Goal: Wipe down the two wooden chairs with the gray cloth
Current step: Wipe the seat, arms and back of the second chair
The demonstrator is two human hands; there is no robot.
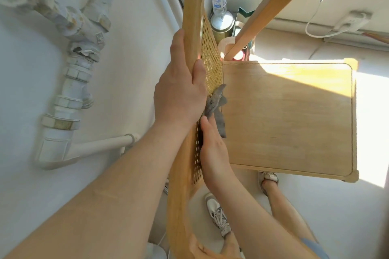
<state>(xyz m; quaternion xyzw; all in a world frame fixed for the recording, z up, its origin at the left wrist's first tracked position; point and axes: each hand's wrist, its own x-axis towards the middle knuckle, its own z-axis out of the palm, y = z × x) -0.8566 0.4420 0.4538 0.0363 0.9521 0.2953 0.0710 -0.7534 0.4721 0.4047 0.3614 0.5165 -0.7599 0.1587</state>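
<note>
Your L hand (181, 90) wraps the rail of the chair backrest (191, 17): fingers over its outer side, thumb on its cane side. Your R hand (212, 153) lies edge-on vs the backrest's cane face, nearer you, thumb up, holding the gray cloth (216, 107) there. Both forearms bare, reaching fwd.
</note>
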